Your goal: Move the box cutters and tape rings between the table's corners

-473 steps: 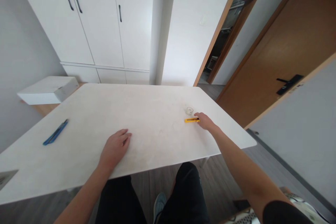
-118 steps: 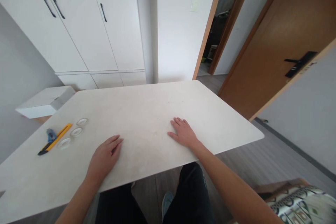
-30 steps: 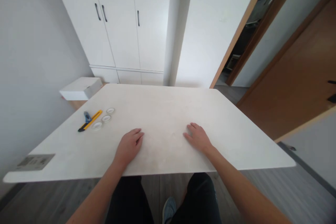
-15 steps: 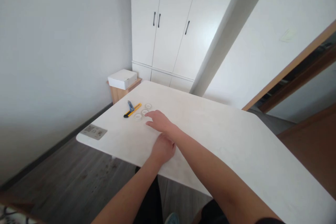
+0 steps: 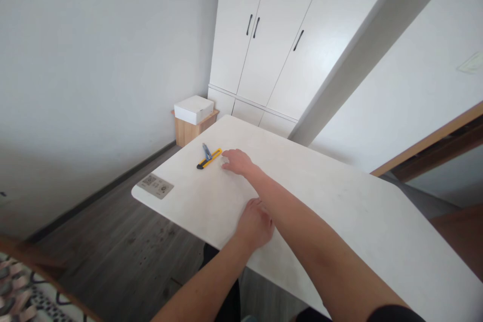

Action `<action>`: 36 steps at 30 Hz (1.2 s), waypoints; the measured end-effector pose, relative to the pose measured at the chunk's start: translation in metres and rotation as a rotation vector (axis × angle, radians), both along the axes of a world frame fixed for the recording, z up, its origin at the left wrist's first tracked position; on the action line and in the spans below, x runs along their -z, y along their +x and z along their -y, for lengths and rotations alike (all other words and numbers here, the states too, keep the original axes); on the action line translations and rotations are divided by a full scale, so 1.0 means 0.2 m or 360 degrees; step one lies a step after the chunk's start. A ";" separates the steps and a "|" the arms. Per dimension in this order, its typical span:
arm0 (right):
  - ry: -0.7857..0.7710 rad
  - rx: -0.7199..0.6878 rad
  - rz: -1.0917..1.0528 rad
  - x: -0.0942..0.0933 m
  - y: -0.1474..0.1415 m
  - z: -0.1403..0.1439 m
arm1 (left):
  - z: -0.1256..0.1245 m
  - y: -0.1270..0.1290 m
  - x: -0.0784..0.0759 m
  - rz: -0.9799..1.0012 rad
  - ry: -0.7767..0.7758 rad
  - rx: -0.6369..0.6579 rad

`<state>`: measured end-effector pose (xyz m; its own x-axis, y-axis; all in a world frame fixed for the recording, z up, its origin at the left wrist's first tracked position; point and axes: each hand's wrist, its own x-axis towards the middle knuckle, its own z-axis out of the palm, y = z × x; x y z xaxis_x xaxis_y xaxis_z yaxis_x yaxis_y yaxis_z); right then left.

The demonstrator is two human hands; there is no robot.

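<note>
My right hand (image 5: 236,161) reaches across my body to the far left part of the white table (image 5: 339,211). It lies palm down beside a yellow utility knife (image 5: 210,159) and a small blue tool (image 5: 206,151). The small clear rolls that lay beside the knife are hidden under this hand, so a grip on them cannot be judged. My left hand (image 5: 256,221) rests flat on the table near its front edge, partly crossed by my right forearm, and holds nothing.
A grey label sticker (image 5: 155,186) sits at the table's left corner. Behind the table, a white box (image 5: 193,108) rests on a low wooden stand (image 5: 188,132) before white cupboards (image 5: 271,40). Dark wood floor lies to the left.
My head has turned further left. My right hand has moved on over the clear rolls, which no longer show, to just beside the yellow knife. My left hand stays flat on the table.
</note>
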<state>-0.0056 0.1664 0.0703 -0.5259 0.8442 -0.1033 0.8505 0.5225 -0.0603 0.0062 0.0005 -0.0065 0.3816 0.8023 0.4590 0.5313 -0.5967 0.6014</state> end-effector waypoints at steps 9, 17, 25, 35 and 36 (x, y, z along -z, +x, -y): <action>-0.0120 -0.0005 0.0147 0.02 0.02 -0.05 | 0.01 -0.01 -0.01 -0.0064 0.0006 0.0010; -0.0154 -0.0128 0.0284 -0.01 -0.01 -0.07 | 0.00 -0.01 -0.02 -0.0125 0.0000 0.0009; -0.0146 -0.0185 0.0284 0.01 -0.03 -0.09 | 0.00 0.00 -0.01 -0.0153 0.0006 0.0010; -0.0054 0.0113 0.0126 -0.12 0.09 -0.27 | 0.00 -0.01 -0.01 -0.0249 -0.0007 -0.0001; -0.0061 0.0106 0.0129 -0.11 0.09 -0.28 | 0.00 -0.01 -0.01 -0.0250 -0.0006 0.0002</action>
